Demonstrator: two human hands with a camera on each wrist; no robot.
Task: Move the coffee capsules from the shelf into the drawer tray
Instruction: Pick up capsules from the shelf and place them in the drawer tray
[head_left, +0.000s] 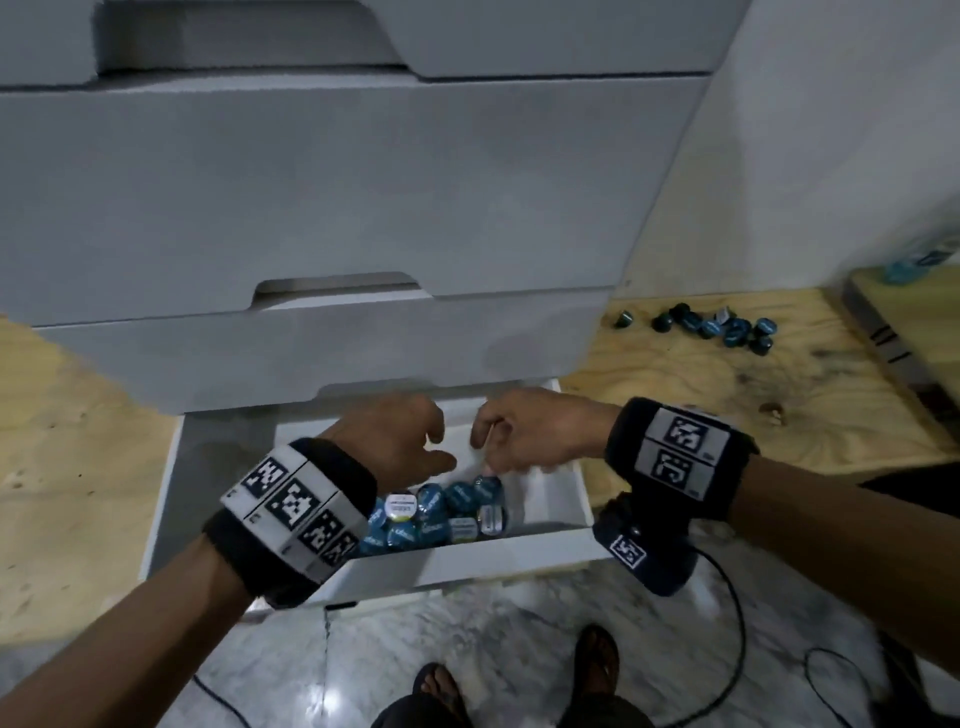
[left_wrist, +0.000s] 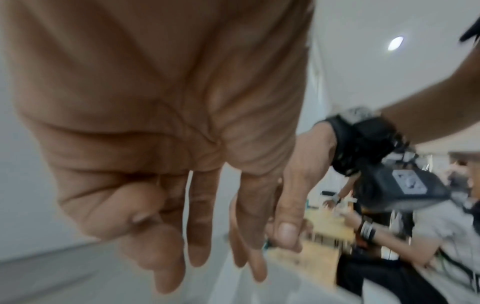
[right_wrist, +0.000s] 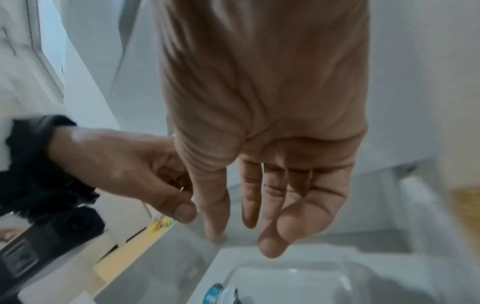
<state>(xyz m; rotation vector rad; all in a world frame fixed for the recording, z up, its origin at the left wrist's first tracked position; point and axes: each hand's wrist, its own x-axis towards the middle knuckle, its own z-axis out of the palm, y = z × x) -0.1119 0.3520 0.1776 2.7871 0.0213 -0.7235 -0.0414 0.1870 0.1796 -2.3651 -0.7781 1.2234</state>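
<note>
Both hands are hanging over the open bottom drawer (head_left: 519, 558). The left hand (head_left: 400, 441) is showing loose, nearly straight fingers in its wrist view and is holding nothing. The right hand (head_left: 524, 436) is also hanging with relaxed fingers pointing down, and I am seeing no capsule in it. So I am judging that a load is just dropped and the hands are now free.

Under them the white tray (head_left: 550, 493) in the drawer is holding a heap of blue capsules (head_left: 441, 512), lying in disorder, some with the pale foil lid upward. They are crowding the near part of the tray; the far part is hidden by the hands.

Further away, to the right of the drawer cabinet, a group of dark blue capsules (head_left: 717, 327) is lying on the wooden shelf (head_left: 701, 395), well apart from the drawer. The task is therefore not finished. The next move is calling for a reach to the right, gathering those small round pieces without letting them roll.
</note>
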